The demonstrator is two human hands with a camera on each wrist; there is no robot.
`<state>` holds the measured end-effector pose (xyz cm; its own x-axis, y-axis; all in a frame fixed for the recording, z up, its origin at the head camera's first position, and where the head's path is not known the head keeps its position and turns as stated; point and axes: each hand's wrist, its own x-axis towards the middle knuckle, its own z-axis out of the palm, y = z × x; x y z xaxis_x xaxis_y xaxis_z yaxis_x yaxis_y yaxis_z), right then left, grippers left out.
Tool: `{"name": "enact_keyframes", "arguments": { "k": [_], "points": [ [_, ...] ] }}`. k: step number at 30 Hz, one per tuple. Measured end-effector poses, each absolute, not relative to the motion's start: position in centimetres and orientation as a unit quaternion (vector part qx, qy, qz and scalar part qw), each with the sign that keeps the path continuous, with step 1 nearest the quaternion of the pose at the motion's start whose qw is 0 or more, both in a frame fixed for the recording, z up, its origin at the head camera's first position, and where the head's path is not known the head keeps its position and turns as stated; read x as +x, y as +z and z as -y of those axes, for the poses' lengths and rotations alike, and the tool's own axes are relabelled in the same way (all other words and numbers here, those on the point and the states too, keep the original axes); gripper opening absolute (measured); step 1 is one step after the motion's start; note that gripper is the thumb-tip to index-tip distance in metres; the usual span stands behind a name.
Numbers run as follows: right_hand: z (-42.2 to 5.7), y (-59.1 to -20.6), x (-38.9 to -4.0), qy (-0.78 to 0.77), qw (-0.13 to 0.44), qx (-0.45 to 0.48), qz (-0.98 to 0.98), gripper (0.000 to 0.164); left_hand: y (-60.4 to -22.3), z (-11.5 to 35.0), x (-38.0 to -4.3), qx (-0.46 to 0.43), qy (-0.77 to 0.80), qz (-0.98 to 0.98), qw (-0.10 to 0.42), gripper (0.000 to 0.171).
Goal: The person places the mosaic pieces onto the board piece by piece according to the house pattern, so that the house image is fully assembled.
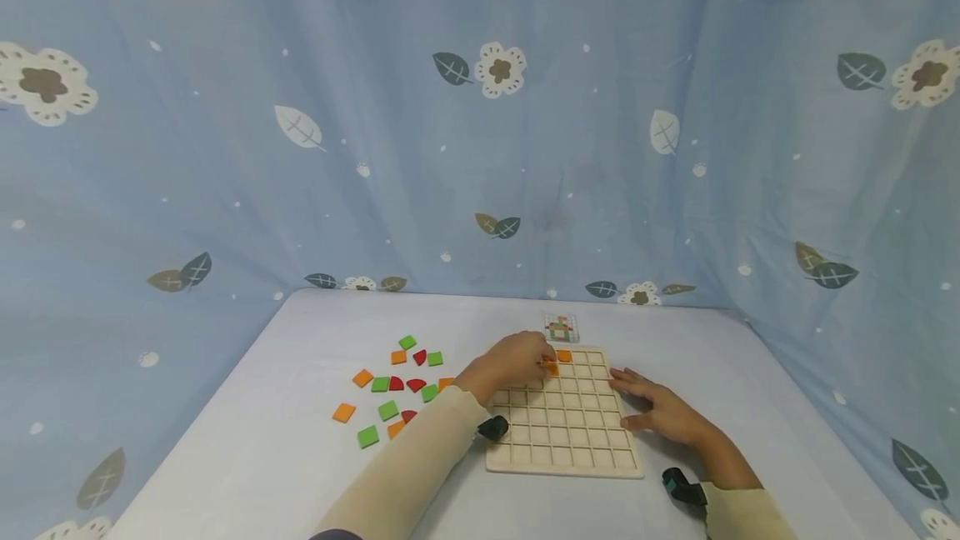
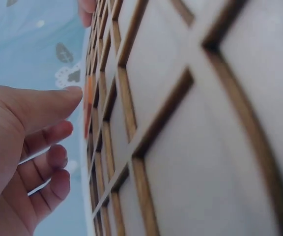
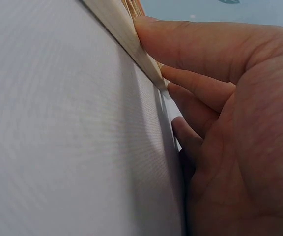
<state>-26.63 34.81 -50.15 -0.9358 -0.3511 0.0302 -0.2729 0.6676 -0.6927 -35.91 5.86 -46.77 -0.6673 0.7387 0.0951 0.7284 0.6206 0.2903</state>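
Observation:
A pale wooden grid board (image 1: 562, 432) lies on the white table, its square cells framed by raised strips. My left hand (image 1: 517, 357) reaches over its far left part, thumb and fingers at an orange tile (image 1: 552, 368). In the left wrist view the thumb tip meets the orange tile (image 2: 88, 105) at the board's surface; the index fingertip is hidden, and the other fingers curl loosely. Another orange piece (image 1: 564, 356) sits in a far-row cell. Along the board's right edge rests my right hand (image 1: 663, 413), thumb and fingertips touching the wooden rim (image 3: 146, 59).
Left of the board, loose green squares (image 1: 367, 437), orange squares (image 1: 343, 412) and red rounded pieces (image 1: 416, 386) are scattered. My left sleeve (image 1: 412, 461) covers part of that area. A small picture card (image 1: 561, 327) lies beyond the board. A blue patterned curtain (image 1: 405, 165) surrounds the table.

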Motion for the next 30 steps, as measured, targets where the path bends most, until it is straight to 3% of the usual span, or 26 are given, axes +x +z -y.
{"name": "enact_keyframes", "arguments": {
  "k": [11, 24, 30],
  "points": [
    [-35.3, -49.2, -27.2, -0.365, 0.048, -0.187, -0.911, 0.077, -44.1, -1.1, -36.9, 0.397, 0.126, -0.909, 0.011, 0.028],
    [-35.4, -50.2, -27.0, -0.368, 0.053, -0.185, -0.91, 0.076, -43.5, 5.8, -37.0, 0.366, 0.086, -0.925, 0.051, 0.026],
    [-35.0, -50.4, -26.8, -0.362, 0.048, -0.185, -0.912, 0.076, -43.6, 9.1, -37.3, 0.309, 0.088, -0.944, 0.078, 0.026]
  ]
}}
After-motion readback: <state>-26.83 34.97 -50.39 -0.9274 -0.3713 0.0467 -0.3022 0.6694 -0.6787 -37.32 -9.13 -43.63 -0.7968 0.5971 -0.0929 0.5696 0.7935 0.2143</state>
